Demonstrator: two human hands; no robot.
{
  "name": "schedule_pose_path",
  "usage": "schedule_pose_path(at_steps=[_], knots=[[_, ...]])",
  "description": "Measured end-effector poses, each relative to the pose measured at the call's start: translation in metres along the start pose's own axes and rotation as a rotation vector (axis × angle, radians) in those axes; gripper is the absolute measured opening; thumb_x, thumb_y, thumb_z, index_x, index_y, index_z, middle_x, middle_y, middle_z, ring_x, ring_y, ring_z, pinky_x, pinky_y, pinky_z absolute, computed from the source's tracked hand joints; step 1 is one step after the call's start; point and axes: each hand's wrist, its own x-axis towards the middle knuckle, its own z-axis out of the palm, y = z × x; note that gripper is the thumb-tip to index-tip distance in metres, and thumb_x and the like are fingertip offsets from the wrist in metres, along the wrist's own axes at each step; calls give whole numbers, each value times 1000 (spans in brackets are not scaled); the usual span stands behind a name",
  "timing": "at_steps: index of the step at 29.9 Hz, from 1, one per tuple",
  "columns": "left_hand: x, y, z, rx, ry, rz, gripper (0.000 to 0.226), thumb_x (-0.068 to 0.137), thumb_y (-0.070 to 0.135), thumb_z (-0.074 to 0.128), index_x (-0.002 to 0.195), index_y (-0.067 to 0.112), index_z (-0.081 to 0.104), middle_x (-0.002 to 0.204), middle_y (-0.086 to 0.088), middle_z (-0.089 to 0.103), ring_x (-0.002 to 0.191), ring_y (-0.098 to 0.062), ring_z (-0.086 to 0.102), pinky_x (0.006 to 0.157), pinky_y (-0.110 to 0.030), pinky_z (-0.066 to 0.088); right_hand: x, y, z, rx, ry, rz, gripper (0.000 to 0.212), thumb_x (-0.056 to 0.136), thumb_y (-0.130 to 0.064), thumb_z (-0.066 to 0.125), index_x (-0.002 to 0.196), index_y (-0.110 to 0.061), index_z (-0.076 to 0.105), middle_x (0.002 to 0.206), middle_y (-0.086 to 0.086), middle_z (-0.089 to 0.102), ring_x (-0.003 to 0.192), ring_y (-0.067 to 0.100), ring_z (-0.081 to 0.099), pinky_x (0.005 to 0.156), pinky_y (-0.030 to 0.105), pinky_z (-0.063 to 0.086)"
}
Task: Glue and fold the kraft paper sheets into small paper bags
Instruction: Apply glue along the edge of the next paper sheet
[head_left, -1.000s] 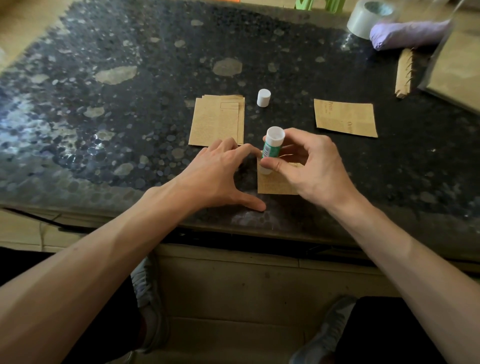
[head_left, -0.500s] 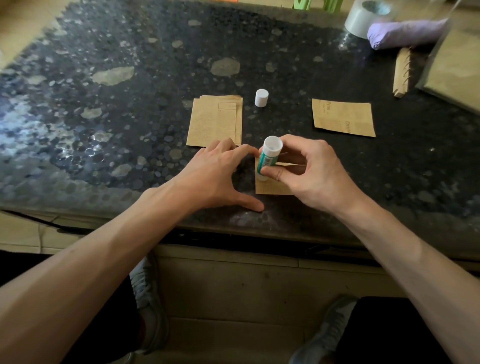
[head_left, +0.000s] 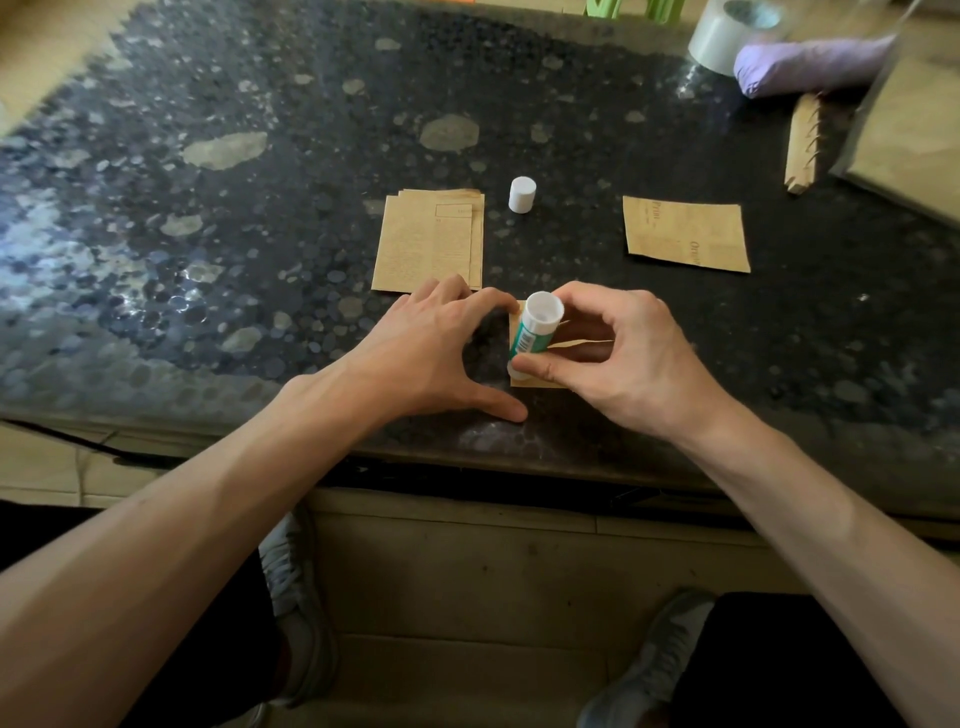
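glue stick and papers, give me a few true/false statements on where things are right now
1. The right hand holds the glue stick over the small kraft sheet. True.
2. The white cap is on the glue stick. False: it stands on the table beside the stack of kraft sheets.
3. The left hand grips the stack. False: it holds nothing, with its fingers spread on the table by the small sheet.
4. A printed kraft piece lies alone to the right of the cap. True.
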Motion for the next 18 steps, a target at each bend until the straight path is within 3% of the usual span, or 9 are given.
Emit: schedule_pose_path(at_steps=[6, 14, 18], knots=[[-1, 0, -1, -5, 5, 1, 107, 53, 88, 65, 145, 42, 35, 115, 11, 39, 110, -10, 35, 98, -34, 37, -1, 2, -1, 14, -47, -10, 39, 84, -32, 85, 118, -19, 73, 111, -9, 76, 106, 4, 72, 95, 36, 61], [-1, 0, -1, -6, 4, 3, 107, 54, 87, 68, 146, 42, 36, 113, 12, 38, 112, -12, 39, 98, -35, 39, -3, 0, -3, 23, -88, -19, 41, 85, -31, 84, 123, -22, 72, 113, -14, 75, 108, -2, 70, 97, 29, 58], [-2, 1, -2, 7, -8, 1, 107, 55, 87, 65, 147, 42, 34, 113, 12, 36, 114, -12, 39, 98, -35, 38, -1, 1, -6, 67, -106, -1, 33, 86, -27, 84, 116, -19, 74, 108, -12, 76, 103, -1, 72, 92, 20, 57]])
